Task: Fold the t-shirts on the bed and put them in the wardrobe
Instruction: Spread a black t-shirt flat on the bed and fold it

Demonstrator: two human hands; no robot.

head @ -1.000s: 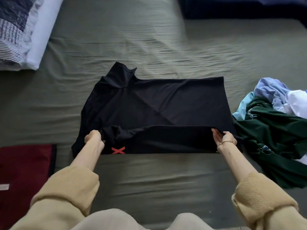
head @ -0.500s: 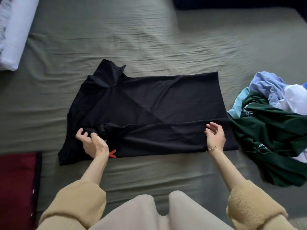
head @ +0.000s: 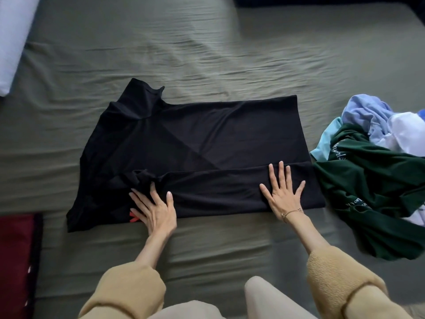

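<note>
A black t-shirt lies spread on the olive bed sheet, its near long edge folded over into a band. A small red mark shows at the near left edge. My left hand lies flat on the left part of the folded band, fingers straight, beside a bunched sleeve. Flat with spread fingers, my right hand presses the right end of the band. A pile of unfolded shirts sits at the right: a dark green one, a light blue one and a white one.
A dark red folded item lies at the near left edge of the bed. A white pillow sits at the far left. A dark blue item runs along the far edge. No wardrobe is in view.
Both hands held the near edge of the black t-shirt, laid it over as a fold, then let go. Now both lie flat on the folded band.
</note>
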